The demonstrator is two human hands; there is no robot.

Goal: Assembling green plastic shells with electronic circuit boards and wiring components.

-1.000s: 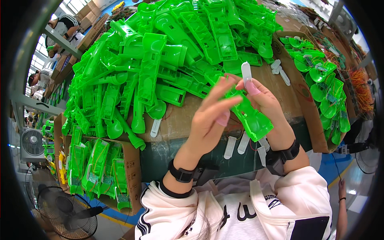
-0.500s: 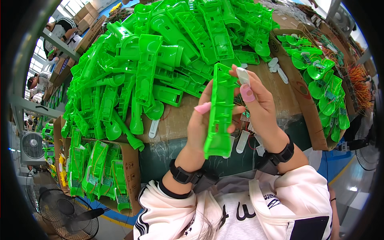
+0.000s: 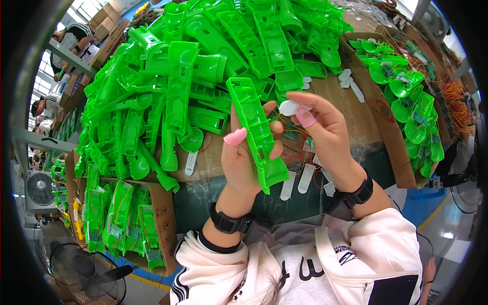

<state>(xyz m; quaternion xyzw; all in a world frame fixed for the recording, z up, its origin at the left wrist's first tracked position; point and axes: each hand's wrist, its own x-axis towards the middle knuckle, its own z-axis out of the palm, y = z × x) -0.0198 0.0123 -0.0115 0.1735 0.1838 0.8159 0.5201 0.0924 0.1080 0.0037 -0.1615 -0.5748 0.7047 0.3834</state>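
My left hand (image 3: 240, 166) is closed around a long green plastic housing half (image 3: 250, 118), its ribbed hollow side facing up. The part leans with its top end to the left. My right hand (image 3: 329, 136), just right of it, pinches a small white plastic strip (image 3: 288, 108) between thumb and index finger. Part of that strip is hidden by the thumb. Both thumbs wear pink finger covers. Below and between the hands, white strips (image 3: 306, 178) and small green circuit boards (image 3: 291, 134) with thin wires lie on the table.
A big heap of green housings (image 3: 152, 96) covers the far left and middle. An open carton (image 3: 163, 218) at lower left holds wired housings; another carton (image 3: 386, 122) stands at right. More white pieces (image 3: 351, 85) lie beside it. A fan (image 3: 89, 272) is at lower left.
The green housing half has moved left and tilted its top leftward, apart from my right hand. The white strip has turned from upright to sideways in my right fingers.
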